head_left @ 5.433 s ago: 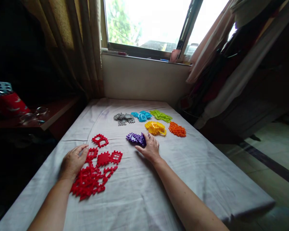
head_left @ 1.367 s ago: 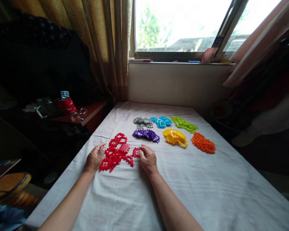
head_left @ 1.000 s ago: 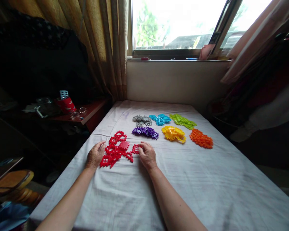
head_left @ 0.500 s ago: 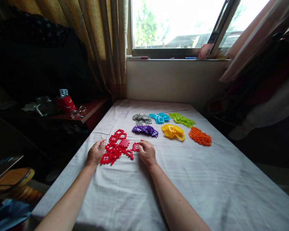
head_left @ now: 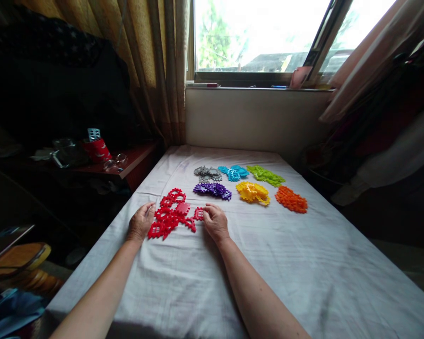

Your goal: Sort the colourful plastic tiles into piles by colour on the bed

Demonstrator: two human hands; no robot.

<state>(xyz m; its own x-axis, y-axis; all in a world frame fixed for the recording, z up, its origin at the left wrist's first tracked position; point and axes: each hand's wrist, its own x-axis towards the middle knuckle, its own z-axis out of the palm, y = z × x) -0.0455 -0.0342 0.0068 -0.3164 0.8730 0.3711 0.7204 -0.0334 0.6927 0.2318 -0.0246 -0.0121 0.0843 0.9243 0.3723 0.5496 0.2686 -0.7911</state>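
Note:
A loose pile of red toothed plastic pieces (head_left: 167, 217) lies on the pale sheet. At its left edge rests my left hand (head_left: 141, 222), fingers bent and apart, with nothing seen in it. On the pile's right side, my right hand (head_left: 215, 221) pinches a small red window-like piece (head_left: 198, 213) between thumb and fingers. Behind are a purple pile (head_left: 212, 190), a grey pile (head_left: 207, 174) and a blue pile (head_left: 233, 173). Farther right are yellow pieces (head_left: 253, 193), green pieces (head_left: 265, 175) and orange pieces (head_left: 291, 199).
The sheet-covered table (head_left: 304, 273) reaches the wall under the window. On the left, a dark red desk (head_left: 137, 162) holds a red cup (head_left: 98, 150), a glass jar and glasses (head_left: 116, 162). A wooden stool (head_left: 17, 263) stands at lower left; clothes hang at right.

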